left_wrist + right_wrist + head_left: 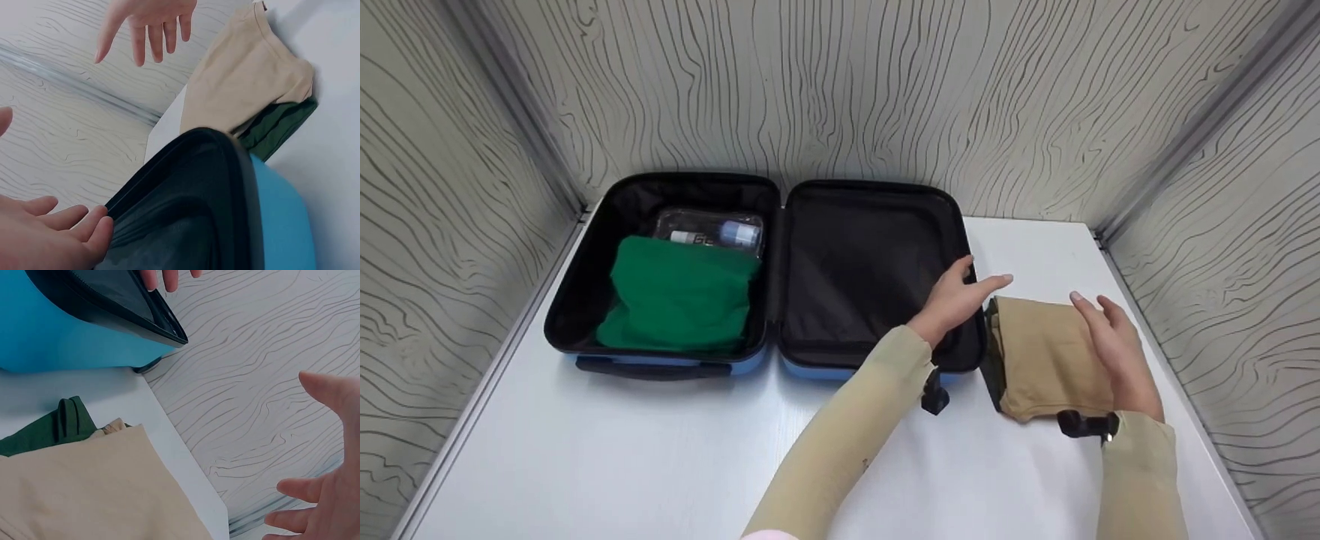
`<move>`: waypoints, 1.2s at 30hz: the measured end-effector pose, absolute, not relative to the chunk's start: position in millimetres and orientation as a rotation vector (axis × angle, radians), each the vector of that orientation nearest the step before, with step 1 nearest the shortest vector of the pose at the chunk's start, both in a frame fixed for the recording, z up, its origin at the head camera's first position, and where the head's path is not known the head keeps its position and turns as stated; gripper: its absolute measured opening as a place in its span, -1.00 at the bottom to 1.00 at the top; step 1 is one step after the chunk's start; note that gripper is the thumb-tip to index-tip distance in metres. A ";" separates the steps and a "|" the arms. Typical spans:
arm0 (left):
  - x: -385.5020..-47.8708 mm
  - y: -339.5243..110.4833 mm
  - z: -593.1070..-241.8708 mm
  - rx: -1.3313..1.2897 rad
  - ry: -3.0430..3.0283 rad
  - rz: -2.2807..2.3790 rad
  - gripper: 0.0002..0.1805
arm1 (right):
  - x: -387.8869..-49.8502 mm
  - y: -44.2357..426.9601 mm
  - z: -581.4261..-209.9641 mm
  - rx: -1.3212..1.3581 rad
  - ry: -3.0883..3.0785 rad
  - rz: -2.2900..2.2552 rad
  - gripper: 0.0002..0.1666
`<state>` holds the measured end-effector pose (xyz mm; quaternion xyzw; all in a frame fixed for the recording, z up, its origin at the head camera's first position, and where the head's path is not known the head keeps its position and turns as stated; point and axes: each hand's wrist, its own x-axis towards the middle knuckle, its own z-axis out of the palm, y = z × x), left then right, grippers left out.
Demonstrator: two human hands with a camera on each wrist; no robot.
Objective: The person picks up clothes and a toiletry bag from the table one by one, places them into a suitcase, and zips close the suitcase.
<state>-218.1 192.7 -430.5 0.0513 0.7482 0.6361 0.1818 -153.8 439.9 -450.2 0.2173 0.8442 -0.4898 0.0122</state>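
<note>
My left hand [956, 300] hovers over the right edge of the open suitcase [877, 262], its fingers spread and holding nothing. Over the right side of a folded tan garment [1046, 356] is my right hand [1121, 352], fingers extended and apart from the cloth. In the right wrist view, a folded dark green cloth [73, 422] shows beneath the tan garment. The suitcase has a blue shell and black lining. Its left half holds a folded green garment [682, 292] and a clear pouch [712, 229] with small bottles inside.
The suitcase lies on a white table [660, 450] against a wood-patterned back panel [840, 90]. Similar panels stand at left and right, joined by grey metal posts. A dark carry handle [652, 369] sits along the suitcase's front left edge.
</note>
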 end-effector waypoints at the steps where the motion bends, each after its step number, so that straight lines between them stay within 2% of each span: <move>1: -216.0 195.5 -430.3 0.146 2.106 1.795 -0.15 | -152.9 441.6 -450.6 0.686 2.626 -1.533 0.19; 14: -192.5 226.5 -440.4 0.201 2.079 1.734 -0.20 | -143.6 456.9 -459.7 0.751 2.593 -1.518 0.22; 22: -178.8 239.5 -443.8 0.283 2.110 1.609 -0.25 | -139.3 468.6 -469.1 0.788 2.615 -1.439 0.11; 31: -163.1 246.5 -451.5 0.354 2.053 1.442 -0.20 | -133.6 475.5 -474.9 0.904 2.518 -1.509 0.12; 36: -155.5 246.6 -470.1 0.367 2.077 1.382 -0.29 | -129.9 479.6 -479.1 0.878 2.578 -1.464 -0.07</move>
